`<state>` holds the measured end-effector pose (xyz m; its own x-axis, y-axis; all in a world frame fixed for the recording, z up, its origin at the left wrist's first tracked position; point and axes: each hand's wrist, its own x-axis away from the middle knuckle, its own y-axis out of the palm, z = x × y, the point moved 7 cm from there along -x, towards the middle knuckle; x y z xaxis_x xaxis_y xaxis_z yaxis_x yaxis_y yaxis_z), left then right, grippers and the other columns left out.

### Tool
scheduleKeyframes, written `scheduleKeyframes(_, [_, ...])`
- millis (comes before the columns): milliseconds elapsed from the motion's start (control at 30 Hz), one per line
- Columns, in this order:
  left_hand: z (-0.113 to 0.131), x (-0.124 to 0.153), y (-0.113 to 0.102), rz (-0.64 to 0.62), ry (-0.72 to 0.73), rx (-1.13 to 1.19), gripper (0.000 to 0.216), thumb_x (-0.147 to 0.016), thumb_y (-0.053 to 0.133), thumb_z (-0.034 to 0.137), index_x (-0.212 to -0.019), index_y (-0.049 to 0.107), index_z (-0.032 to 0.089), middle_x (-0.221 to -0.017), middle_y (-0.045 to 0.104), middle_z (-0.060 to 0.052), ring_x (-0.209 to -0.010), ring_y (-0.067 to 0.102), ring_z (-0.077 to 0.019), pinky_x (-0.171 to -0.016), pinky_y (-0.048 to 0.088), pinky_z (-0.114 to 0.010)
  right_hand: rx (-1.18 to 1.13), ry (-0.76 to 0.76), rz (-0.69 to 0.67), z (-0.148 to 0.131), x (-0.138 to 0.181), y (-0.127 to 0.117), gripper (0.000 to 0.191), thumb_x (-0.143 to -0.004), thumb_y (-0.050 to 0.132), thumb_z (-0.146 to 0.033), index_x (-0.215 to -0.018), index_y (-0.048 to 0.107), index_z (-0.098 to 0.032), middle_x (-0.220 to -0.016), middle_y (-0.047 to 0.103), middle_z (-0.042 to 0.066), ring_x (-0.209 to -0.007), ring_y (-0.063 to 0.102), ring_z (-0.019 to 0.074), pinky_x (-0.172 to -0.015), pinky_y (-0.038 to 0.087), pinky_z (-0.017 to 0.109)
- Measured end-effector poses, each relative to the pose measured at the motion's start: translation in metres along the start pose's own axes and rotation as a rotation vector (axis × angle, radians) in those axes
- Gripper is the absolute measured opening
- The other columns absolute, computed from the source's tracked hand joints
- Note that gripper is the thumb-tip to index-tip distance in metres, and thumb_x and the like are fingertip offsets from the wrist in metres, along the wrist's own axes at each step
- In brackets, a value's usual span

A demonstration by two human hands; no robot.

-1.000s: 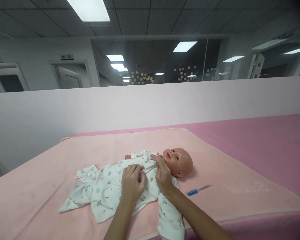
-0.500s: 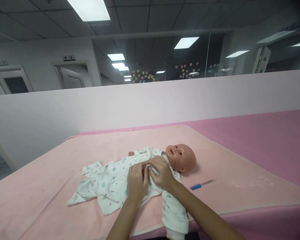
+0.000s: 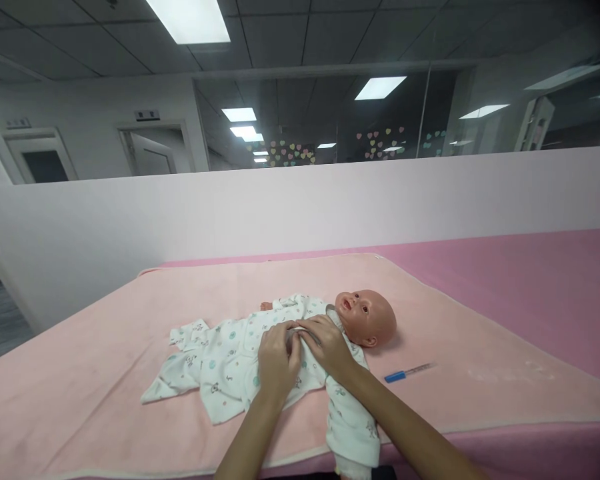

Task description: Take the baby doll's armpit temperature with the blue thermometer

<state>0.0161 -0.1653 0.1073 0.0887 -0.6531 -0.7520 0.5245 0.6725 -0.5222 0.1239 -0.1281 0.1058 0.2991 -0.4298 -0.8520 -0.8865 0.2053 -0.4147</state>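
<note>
A baby doll lies on its back with its head to the right. It wears a white printed baby outfit, whose flat, unfilled legs spread to the left. At the doll's chest, my left hand pinches the outfit's front with bent fingers. My right hand meets it there, closed on the same fabric, fingertips nearly touching the left ones. A narrow white bit of cloth shows between the fingertips; its exact form is partly hidden. One sleeve hangs toward me under my right forearm.
Right of the doll lies a thin clear stick with a blue end, like a thermometer. Beneath everything is a peach blanket over a pink surface. A low white wall runs along the back. The near edge passes just below the sleeve.
The whole view has shifted slightly. Both hands stay at the doll's chest, with only small finger movements on the outfit.
</note>
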Motion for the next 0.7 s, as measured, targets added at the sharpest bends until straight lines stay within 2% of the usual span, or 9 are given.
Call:
scheduleKeyframes(267, [0.002,0.0,-0.002,0.005,0.012,0.03,0.021,-0.084,0.039,0.025,-0.098,0.055,0.02,-0.09,0.062,-0.005,-0.082,0.056,-0.0181,-0.074,0.044,-0.033,-0.02,0.02,0.014,0.005,0.001,0.002,0.014,-0.085,0.048,-0.023,-0.091,0.061,-0.021,-0.081,0.064,0.003,-0.078,0.055,0.0172,-0.072,0.045,0.033])
scheduleKeyframes(400, [0.002,0.0,-0.002,-0.007,-0.009,0.025,0.02,-0.085,0.039,0.027,-0.091,0.056,0.02,-0.082,0.062,-0.005,-0.075,0.056,-0.0178,-0.069,0.044,-0.032,-0.014,0.029,0.03,0.004,0.0,0.0,0.015,-0.085,0.047,-0.024,-0.088,0.061,-0.021,-0.078,0.065,0.003,-0.077,0.057,0.0165,-0.07,0.046,0.031])
scheduleKeyframes(500, [0.003,-0.001,-0.001,-0.02,-0.009,-0.016,0.02,-0.086,0.038,0.028,-0.085,0.056,0.02,-0.074,0.061,-0.003,-0.068,0.054,-0.0167,-0.066,0.042,-0.031,-0.014,0.028,0.038,0.002,-0.001,-0.002,0.017,-0.086,0.045,-0.024,-0.085,0.061,-0.021,-0.077,0.065,0.003,-0.074,0.058,0.016,-0.069,0.045,0.031])
scheduleKeyframes(700, [0.008,0.0,-0.014,0.011,0.054,-0.182,0.014,-0.081,0.046,0.027,-0.082,0.057,0.019,-0.077,0.062,-0.003,-0.074,0.054,-0.0182,-0.071,0.039,-0.033,0.019,0.031,0.083,-0.001,-0.001,-0.007,0.016,-0.086,0.044,-0.022,-0.081,0.059,-0.02,-0.074,0.064,0.004,-0.072,0.057,0.0167,-0.068,0.043,0.031])
